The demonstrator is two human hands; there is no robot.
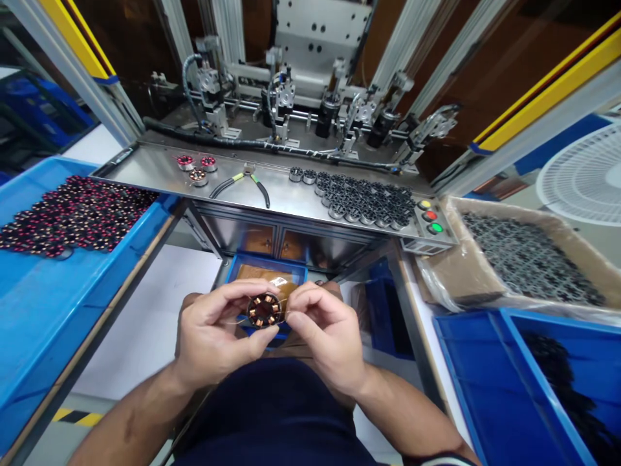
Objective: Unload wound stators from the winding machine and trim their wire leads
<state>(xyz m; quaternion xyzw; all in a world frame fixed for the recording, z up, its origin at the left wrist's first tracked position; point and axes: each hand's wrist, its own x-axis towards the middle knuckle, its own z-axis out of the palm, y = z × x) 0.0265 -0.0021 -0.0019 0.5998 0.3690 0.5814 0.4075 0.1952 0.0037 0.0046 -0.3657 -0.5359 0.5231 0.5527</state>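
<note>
Over my lap, my left hand (220, 330) grips a round motor stator (264, 310) between thumb and fingers. Copper windings ring its dark core, and thin wire ends stick out on both sides. My right hand (325, 327) is at the stator's right side, thumb and forefinger pinched on a fine wire end (285, 309). On the metal shelf ahead lie wire cutters (245, 181) with black, green and yellow handles, spread apart. To their left sit three wound stators (198, 175), two with red on them and one copper-coloured.
Several unwound black cores (369, 197) stand on the shelf's right half, beside yellow, red and green buttons (431, 217). Winding machinery (330, 110) stands behind. A blue tray (43, 291) of wound stators is left; a lined carton (533, 255) and blue bin (485, 375) are right.
</note>
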